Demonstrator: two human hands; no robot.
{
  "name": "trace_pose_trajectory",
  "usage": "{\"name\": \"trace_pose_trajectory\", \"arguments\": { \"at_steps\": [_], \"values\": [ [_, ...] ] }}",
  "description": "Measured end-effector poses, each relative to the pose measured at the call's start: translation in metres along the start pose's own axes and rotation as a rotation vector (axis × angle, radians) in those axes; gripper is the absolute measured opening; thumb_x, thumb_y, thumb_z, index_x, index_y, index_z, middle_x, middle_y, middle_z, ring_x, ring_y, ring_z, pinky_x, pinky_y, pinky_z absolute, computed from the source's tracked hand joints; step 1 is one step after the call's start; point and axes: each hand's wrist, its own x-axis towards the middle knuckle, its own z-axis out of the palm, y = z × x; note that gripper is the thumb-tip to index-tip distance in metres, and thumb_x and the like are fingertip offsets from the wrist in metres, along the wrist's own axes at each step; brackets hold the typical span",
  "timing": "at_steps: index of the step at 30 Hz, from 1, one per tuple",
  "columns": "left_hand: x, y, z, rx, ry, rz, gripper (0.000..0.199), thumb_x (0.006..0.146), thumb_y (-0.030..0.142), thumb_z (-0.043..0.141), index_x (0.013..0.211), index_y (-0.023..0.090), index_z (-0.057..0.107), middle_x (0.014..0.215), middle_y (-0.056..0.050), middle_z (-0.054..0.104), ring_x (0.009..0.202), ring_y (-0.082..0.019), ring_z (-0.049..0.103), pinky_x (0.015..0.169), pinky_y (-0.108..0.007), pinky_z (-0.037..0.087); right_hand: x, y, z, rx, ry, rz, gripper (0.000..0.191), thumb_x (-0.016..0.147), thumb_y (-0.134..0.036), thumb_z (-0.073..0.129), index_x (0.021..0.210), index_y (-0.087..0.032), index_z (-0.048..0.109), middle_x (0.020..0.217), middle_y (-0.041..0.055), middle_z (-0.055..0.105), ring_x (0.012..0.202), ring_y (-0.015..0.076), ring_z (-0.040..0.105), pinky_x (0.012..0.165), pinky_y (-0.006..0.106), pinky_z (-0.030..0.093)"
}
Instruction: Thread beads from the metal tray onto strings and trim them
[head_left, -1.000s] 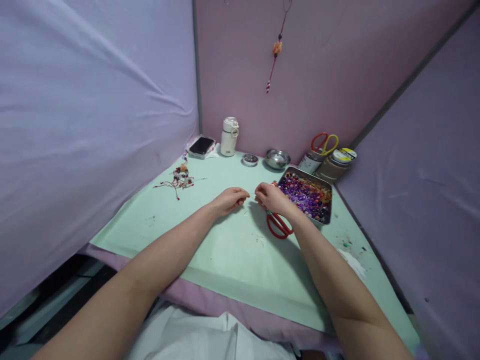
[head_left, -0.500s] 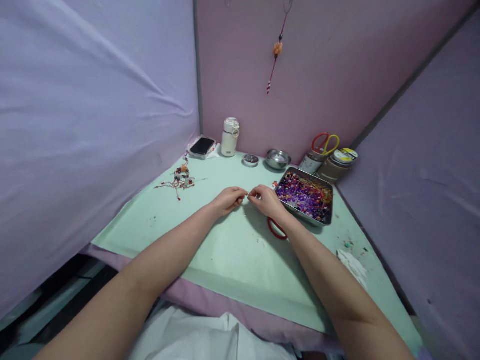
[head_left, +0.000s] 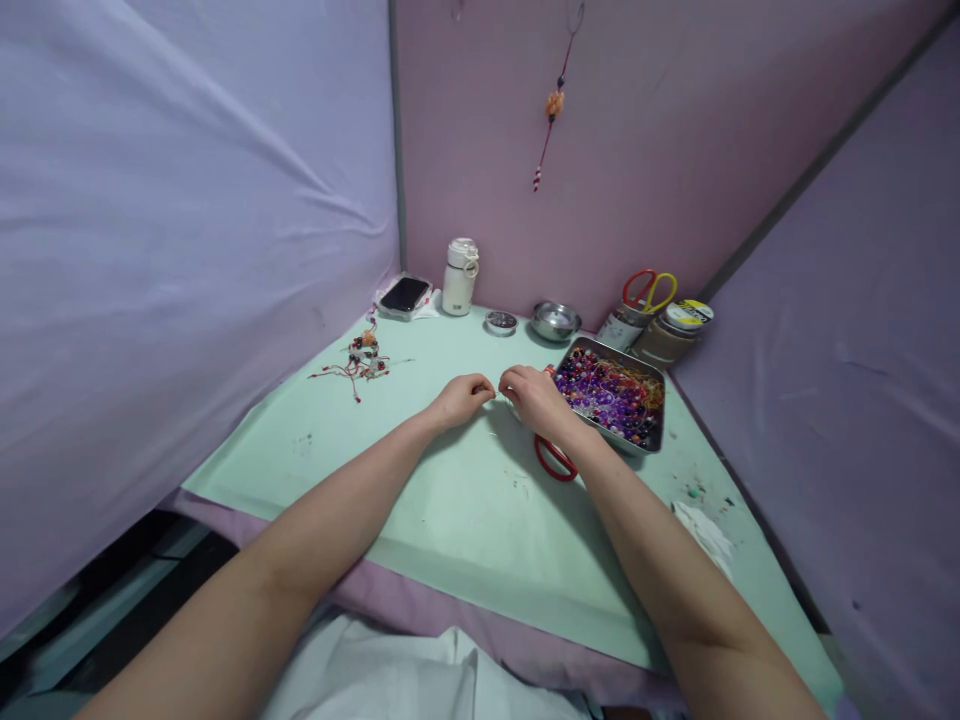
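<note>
Over the middle of the pale green table, my left hand (head_left: pixel 463 399) is closed in a pinch, its fingertips pointing right. My right hand (head_left: pixel 534 398) pinches just beside it, the two sets of fingertips almost meeting. Something tiny and thin shows between them, too small to name. Under my right wrist lies a pair of red-handled scissors (head_left: pixel 555 458), mostly covered by the hand and forearm. Right of that hand stands a metal tray (head_left: pixel 619 441) filled with purple, red and dark beads (head_left: pixel 604 390) and tangled thread.
At the back are a phone (head_left: pixel 405 294), a white bottle (head_left: pixel 460 278), a small round dish (head_left: pixel 501 322), a steel bowl (head_left: pixel 556 321) and jars, one holding scissors (head_left: pixel 651 289). Beaded strings (head_left: pixel 365 357) lie left; a white cloth (head_left: pixel 703 535) lies right. A beaded cord (head_left: pixel 554 104) hangs on the wall.
My right hand has turned slightly, with its fingers bent further downward. My left hand has stayed nearly in place. The other things lie where they were.
</note>
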Motion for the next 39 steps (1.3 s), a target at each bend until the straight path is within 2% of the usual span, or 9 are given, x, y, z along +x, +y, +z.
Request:
{"name": "trace_pose_trajectory", "arguments": {
  "at_steps": [3,7,11,14,21,31,39],
  "values": [
    [0.000,-0.002,0.000,0.004,-0.044,0.055,0.016,0.073,0.023,0.051,0.074,0.017,0.065,0.071,-0.002,0.061,0.067,-0.014,0.048,0.066,-0.026,0.036,0.001,0.008,0.006,0.171,-0.006,0.011,0.016,0.088,-0.013,0.045,0.089,-0.019,0.060,0.100,0.0071,0.066,0.094,0.0182,0.057,0.081,0.029,0.039],
    [-0.001,0.000,-0.001,-0.035,-0.084,0.070,0.014,0.074,0.025,0.054,0.073,0.016,0.065,0.067,-0.001,0.059,0.063,-0.013,0.045,0.061,-0.025,0.033,0.000,0.012,0.009,0.473,-0.058,0.111,0.014,0.086,-0.017,0.046,0.085,-0.020,0.059,0.081,0.0015,0.067,0.076,0.0148,0.059,0.073,0.028,0.043],
    [-0.001,0.004,-0.002,-0.050,-0.080,0.077,0.016,0.076,0.025,0.053,0.076,0.016,0.066,0.063,0.000,0.056,0.059,-0.011,0.041,0.058,-0.025,0.031,-0.001,0.013,0.008,0.858,-0.091,0.233,0.006,0.081,-0.024,0.050,0.083,-0.019,0.054,0.069,-0.0004,0.066,0.061,0.0126,0.057,0.064,0.027,0.044],
    [-0.001,0.006,-0.003,-0.062,-0.062,0.090,0.017,0.077,0.025,0.052,0.080,0.015,0.065,0.062,0.002,0.054,0.059,-0.011,0.041,0.058,-0.025,0.031,-0.001,0.012,0.005,1.048,-0.109,0.326,0.012,0.078,-0.030,0.057,0.081,-0.019,0.053,0.069,0.0007,0.066,0.058,0.0117,0.057,0.058,0.025,0.043],
    [-0.003,0.011,-0.004,-0.064,-0.046,0.104,0.018,0.079,0.028,0.051,0.082,0.015,0.063,0.061,0.003,0.051,0.058,-0.011,0.042,0.057,-0.024,0.031,-0.003,0.007,-0.003,1.160,-0.132,0.437,0.020,0.073,-0.036,0.064,0.076,-0.018,0.056,0.071,0.0011,0.067,0.057,0.0085,0.053,0.054,0.022,0.038],
    [-0.005,0.015,-0.005,-0.063,-0.010,0.123,0.019,0.080,0.028,0.052,0.086,0.016,0.064,0.063,0.001,0.056,0.060,-0.012,0.047,0.060,-0.024,0.036,-0.002,-0.001,-0.006,1.272,-0.156,0.576,0.027,0.067,-0.038,0.071,0.069,-0.018,0.053,0.064,-0.0008,0.062,0.052,0.0071,0.047,0.048,0.020,0.032],
    [-0.006,0.016,-0.006,-0.157,-0.014,0.142,0.027,0.079,0.030,0.054,0.097,0.014,0.067,0.068,-0.001,0.059,0.064,-0.012,0.052,0.063,-0.024,0.039,-0.002,0.007,-0.002,1.430,-0.224,0.594,0.037,0.060,-0.041,0.079,0.071,-0.017,0.053,0.064,-0.0023,0.058,0.051,0.0047,0.043,0.045,0.018,0.028]
  ]
}}
